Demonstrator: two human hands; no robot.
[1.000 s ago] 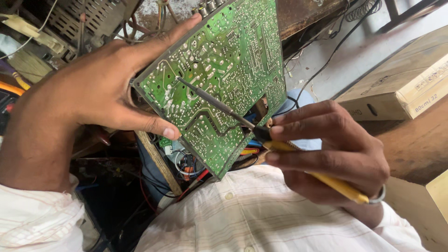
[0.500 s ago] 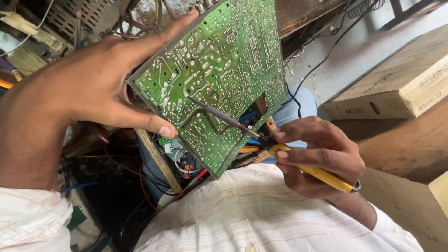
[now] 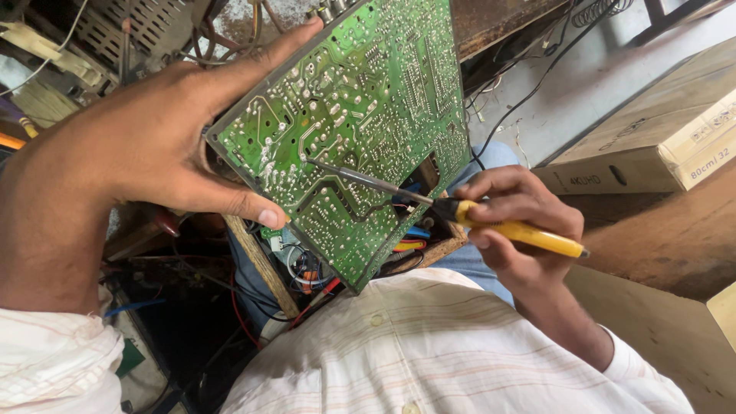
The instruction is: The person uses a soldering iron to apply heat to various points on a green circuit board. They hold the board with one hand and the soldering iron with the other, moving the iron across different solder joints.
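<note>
My left hand (image 3: 146, 138) grips the left edge of a green circuit board (image 3: 368, 115), solder side up and tilted, thumb pressed on its lower left face. My right hand (image 3: 521, 222) holds a yellow-handled soldering iron (image 3: 521, 230) like a pen. Its dark metal shaft (image 3: 360, 178) lies across the board, with the tip touching the solder side near the board's middle left. Coloured wires (image 3: 406, 241) hang under the board's lower edge.
A cardboard box (image 3: 659, 130) lies at the right on a wooden surface (image 3: 675, 238). Black cables (image 3: 537, 69) trail over the grey floor behind the board. Metal chassis parts and tangled wires (image 3: 115, 31) fill the upper left. My striped white shirt (image 3: 429, 345) is below.
The soldering iron's tip has slid left and up across the board. My right hand has shifted up and right, and the board sits slightly lower in view.
</note>
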